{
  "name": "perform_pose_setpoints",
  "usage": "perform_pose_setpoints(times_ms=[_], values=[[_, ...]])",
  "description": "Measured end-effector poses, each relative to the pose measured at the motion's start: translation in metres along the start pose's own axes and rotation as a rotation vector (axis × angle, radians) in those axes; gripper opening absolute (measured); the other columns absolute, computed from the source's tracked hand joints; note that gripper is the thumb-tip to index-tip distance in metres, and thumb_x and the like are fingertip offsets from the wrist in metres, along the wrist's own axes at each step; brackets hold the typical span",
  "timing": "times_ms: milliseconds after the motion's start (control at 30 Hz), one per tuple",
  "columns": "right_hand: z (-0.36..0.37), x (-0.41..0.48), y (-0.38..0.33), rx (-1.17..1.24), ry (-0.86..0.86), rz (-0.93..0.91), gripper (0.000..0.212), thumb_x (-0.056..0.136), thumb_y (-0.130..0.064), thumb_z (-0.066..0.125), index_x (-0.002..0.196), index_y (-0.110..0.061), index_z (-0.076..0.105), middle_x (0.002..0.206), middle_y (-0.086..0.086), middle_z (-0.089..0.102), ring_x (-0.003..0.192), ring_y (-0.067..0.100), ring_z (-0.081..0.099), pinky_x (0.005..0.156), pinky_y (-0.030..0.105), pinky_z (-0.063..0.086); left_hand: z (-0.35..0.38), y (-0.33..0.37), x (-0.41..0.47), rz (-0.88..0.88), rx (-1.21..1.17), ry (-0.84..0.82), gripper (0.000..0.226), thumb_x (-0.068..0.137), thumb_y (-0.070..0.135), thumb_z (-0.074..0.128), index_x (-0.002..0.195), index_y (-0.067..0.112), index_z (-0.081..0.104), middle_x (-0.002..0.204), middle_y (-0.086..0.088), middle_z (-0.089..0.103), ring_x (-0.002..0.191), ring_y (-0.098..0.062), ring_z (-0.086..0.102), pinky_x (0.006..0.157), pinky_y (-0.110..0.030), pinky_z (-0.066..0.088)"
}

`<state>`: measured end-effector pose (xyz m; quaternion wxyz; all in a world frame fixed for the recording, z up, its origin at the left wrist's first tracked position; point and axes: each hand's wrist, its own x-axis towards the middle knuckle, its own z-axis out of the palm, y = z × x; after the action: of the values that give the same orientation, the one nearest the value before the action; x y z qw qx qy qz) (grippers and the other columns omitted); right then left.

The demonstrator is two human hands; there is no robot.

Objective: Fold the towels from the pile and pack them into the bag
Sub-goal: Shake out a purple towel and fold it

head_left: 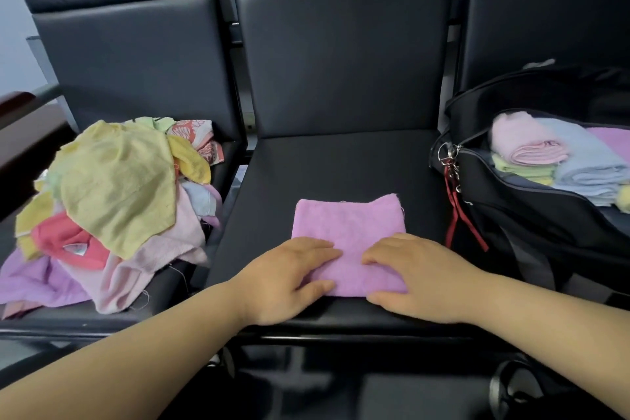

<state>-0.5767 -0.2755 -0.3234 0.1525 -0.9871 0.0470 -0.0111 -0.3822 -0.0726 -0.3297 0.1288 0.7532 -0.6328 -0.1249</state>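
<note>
A folded purple towel [347,225] lies flat on the middle black seat [334,167]. My left hand [289,280] rests on its near left corner, fingers stretched over the cloth. My right hand [412,280] presses the near right part, with the thumb along the near edge. A loose pile of towels [112,194] in yellow, pink, red and purple sits on the left seat. On the right seat stands an open black bag [531,215] holding folded pink, blue, green and purple towels [559,160].
The chair backs [341,54] rise behind the seats. A red strap and metal key ring [450,160] hang from the bag's left end. A dark armrest [17,106] shows at the far left. Below the seat's front edge is dark floor.
</note>
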Motion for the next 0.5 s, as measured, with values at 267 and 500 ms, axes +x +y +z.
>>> perform_pose_setpoints(times_ms=[267, 500], values=[[0.005, -0.003, -0.010, -0.115, 0.040, 0.015, 0.060, 0.092, -0.055, 0.063, 0.145, -0.027, 0.053, 0.135, -0.010, 0.063, 0.125, 0.018, 0.056, 0.106, 0.032, 0.045, -0.005, 0.004, -0.005, -0.105, -0.110, 0.002, 0.070, 0.093, 0.057, 0.062, 0.155, 0.039, 0.035, 0.155, 0.020, 0.040, 0.142, 0.000, 0.034, 0.118, -0.021, 0.026], [-0.014, 0.012, 0.004, 0.163, -0.022, 0.195, 0.046, 0.097, -0.032, 0.062, 0.141, -0.043, 0.052, 0.100, -0.020, 0.069, 0.094, 0.006, 0.063, 0.083, 0.023, 0.047, -0.013, 0.002, 0.002, -0.133, -0.114, -0.013, 0.087, 0.081, 0.048, 0.078, 0.155, 0.043, 0.032, 0.148, 0.019, 0.049, 0.133, -0.002, 0.045, 0.108, -0.016, 0.033]])
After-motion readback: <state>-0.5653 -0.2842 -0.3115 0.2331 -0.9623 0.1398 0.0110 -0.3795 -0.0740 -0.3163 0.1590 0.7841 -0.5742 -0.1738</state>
